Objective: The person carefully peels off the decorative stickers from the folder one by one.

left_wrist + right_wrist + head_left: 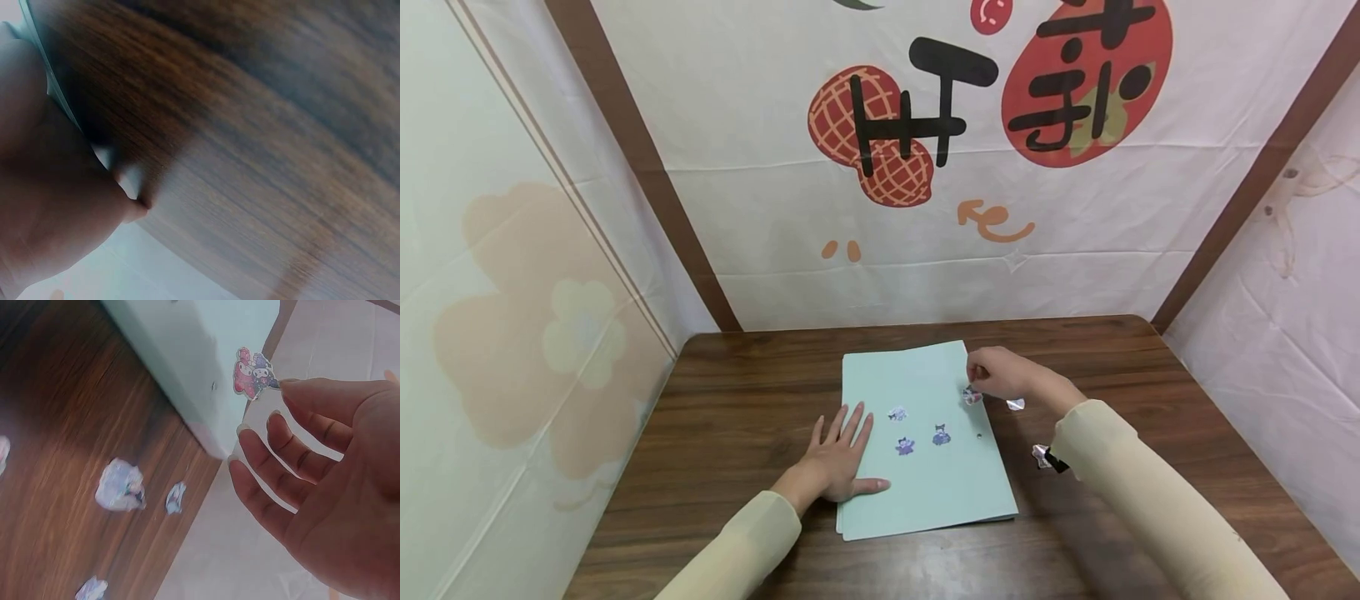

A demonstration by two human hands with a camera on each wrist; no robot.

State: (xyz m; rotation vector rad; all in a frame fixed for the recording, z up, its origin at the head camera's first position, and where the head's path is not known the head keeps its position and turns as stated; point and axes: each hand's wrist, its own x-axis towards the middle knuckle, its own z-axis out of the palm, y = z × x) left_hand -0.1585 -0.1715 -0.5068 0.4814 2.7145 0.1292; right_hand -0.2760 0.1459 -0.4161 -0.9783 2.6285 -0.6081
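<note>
A stack of pale green paper lies on the wooden table, with three small purple stickers, one of them a sticker right of centre. My left hand rests with spread fingers on the paper's left edge; the left wrist view shows part of that hand beside the table surface. Over the paper's upper right edge, my right hand pinches a pink and dark sticker between thumb and index finger. In the right wrist view the other fingers of the right hand are spread and slightly bent.
Loose stickers lie on the table right of the paper, among them a shiny one and another by my right sleeve. The right wrist view shows several, including a pale sticker. A printed cloth hangs behind the table.
</note>
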